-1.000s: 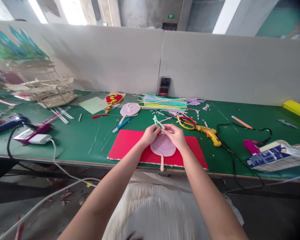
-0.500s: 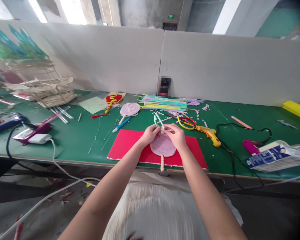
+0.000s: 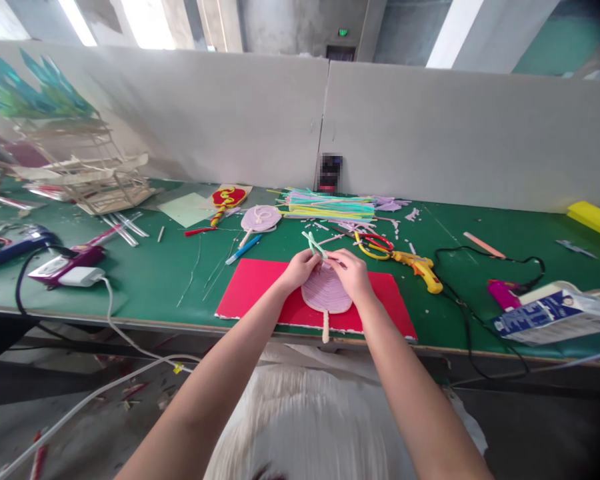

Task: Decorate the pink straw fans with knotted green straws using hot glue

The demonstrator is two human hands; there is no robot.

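My left hand (image 3: 301, 269) and my right hand (image 3: 350, 271) are close together above a round purple fan (image 3: 327, 298), fingers pinched. Between them is a mint-green pipe cleaner (image 3: 316, 247), its two ends sticking up and crossing. The fingertips hide its lower part. The fan looks built of coiled fuzzy strips and has a cream handle that points toward me past the table edge. Under it lies a red board (image 3: 253, 288). My wrists rest over the board's near part.
Behind my hands lie bundled coloured pipe cleaners (image 3: 330, 208), a second purple fan (image 3: 260, 219), a red-and-yellow fan (image 3: 229, 197) and a blue pen (image 3: 243, 249). To the right are scissors (image 3: 375, 247), a yellow glue gun (image 3: 420, 267) and a black cable. A power strip (image 3: 67, 267) is at left.
The upright ends of the mint-green pipe cleaner have shifted slightly left and down and now cross each other. Both hands stay nearly in place, still pinching.
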